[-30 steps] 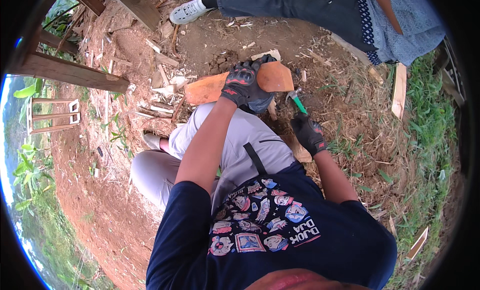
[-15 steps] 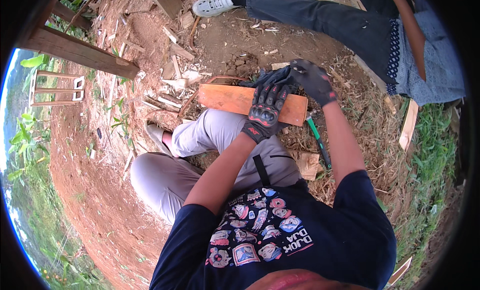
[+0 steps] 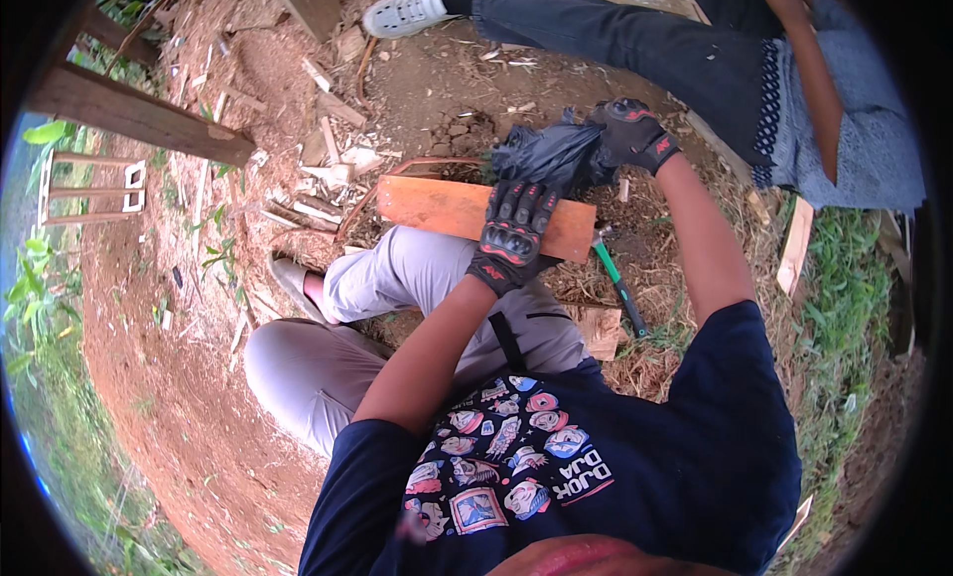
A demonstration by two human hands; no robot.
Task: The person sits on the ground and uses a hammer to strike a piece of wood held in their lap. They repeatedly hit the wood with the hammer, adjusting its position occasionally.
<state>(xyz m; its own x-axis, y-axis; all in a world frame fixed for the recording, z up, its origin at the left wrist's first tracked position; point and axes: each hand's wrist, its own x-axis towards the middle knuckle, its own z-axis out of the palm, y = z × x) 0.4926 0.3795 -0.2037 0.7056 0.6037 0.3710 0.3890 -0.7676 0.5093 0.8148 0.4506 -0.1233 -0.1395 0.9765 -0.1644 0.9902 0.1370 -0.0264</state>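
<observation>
And here, at left, one long orange-brown wooden plank (image 3: 432,207) is braced by the grey-trousered leg (image 3: 402,268), its long axis running left to right. Across its right half the black-and-red gloved left hand (image 3: 511,236) is laid flat and open (the underside is hidden). Just beyond, one crumpled black plastic bag (image 3: 546,157) is stretched left to right. Near the plank's right end, one green-and-black hammer (image 3: 619,286) is left untouched. Farther right, the bag's right end is gripped by the closed, black-and-red gloved right hand (image 3: 637,137), the nearer of two hands; leftward from it the bag is spread.
</observation>
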